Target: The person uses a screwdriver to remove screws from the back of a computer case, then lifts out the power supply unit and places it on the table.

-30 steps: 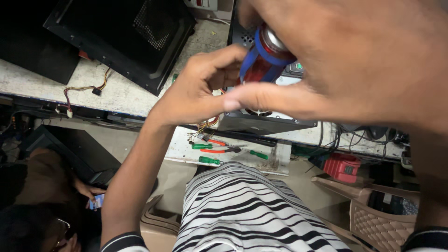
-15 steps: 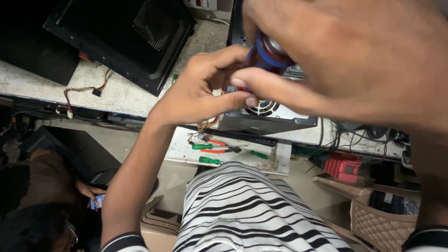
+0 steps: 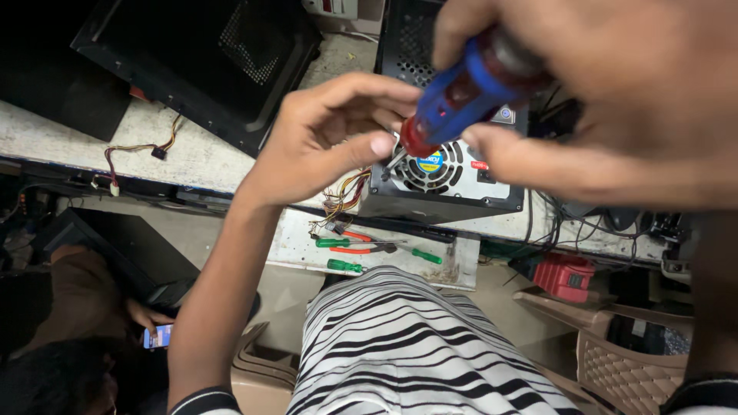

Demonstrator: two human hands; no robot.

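Screwdriver point(image 3: 469, 88), blue-and-red handled, gripped in right hand point(image 3: 615, 100) above power supply point(image 3: 442, 173) on surface point(image 3: 192, 157). Left hand point(image 3: 323, 138) pinches near its tip, steadying. Best kept square to the screw, pressure firm.

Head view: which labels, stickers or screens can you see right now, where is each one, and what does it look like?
Round sticker: hub of the power supply fan, just below the screwdriver tip; yellow and blue.
Small rectangular label: on the power supply face, right of the fan grille; red.
Square sticker: above the fan; pale, partly hidden.
Phone screen: lower left, in another person's hand; lit, bluish.
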